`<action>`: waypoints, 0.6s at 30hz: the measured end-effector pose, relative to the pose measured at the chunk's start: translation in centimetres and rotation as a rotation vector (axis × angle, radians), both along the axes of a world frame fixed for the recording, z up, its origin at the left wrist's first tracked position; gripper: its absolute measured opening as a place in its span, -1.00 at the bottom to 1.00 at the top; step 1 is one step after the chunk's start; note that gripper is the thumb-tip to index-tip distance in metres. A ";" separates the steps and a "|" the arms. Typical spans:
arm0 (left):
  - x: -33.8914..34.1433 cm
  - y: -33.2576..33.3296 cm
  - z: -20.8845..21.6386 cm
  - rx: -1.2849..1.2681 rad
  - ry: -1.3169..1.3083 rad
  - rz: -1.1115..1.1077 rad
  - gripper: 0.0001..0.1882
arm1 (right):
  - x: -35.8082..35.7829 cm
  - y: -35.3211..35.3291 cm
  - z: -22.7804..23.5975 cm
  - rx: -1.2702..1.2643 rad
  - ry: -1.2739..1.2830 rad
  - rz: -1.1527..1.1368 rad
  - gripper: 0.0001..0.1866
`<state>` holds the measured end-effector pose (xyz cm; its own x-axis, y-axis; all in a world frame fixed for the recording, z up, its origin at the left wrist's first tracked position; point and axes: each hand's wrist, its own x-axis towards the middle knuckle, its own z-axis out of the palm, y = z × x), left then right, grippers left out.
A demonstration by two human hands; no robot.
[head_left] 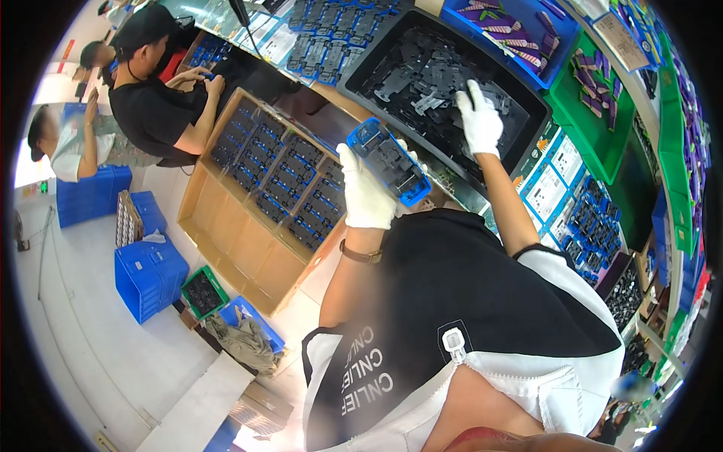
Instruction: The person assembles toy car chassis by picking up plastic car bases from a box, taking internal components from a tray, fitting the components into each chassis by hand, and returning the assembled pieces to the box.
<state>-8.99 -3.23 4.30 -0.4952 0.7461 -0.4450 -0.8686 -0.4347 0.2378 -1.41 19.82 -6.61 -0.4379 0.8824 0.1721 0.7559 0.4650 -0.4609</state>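
Note:
My left hand (366,190), in a white glove, grips a toy-car-like chassis (388,160) with a blue frame and a black plastic insert, tilted up in front of my chest. My right hand (480,124), also gloved, is over the black tray (538,124) with its fingers stretched and apart. Nothing shows in it. Loose black plastic parts (422,71) lie in a heap in that tray, close to my right fingertips; whether they touch is hard to tell.
Left of me stands a cardboard box (248,279) with rows of blue-black chassis. More chassis (327,45) lie beyond the tray, others (591,226) at right. A blue bin (561,71) and a green bin (621,143) hold purple pieces. A co-worker (154,98) works at far left.

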 end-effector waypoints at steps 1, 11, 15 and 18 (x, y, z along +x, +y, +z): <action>0.0 0.0 0.1 0.009 -0.006 0.013 -0.26 | 0.5 -0.7 2.1 0.026 0.112 0.056 -0.55; 0.6 2.6 -0.4 -0.165 0.163 0.189 -0.22 | 1.9 -12.8 15.2 0.062 0.335 0.714 -0.54; 1.4 3.0 -0.3 -0.324 0.261 0.233 -0.20 | 1.7 -12.7 13.4 0.247 0.350 0.685 -0.53; 2.0 3.2 1.0 -0.331 0.143 0.244 -0.18 | 1.6 -12.6 13.2 0.239 0.347 0.687 -0.53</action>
<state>-7.03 0.02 5.26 -0.7134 0.4280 -0.5548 -0.6981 -0.5029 0.5097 0.15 7.19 6.62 -0.7563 0.3574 0.5480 0.0974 0.8898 -0.4459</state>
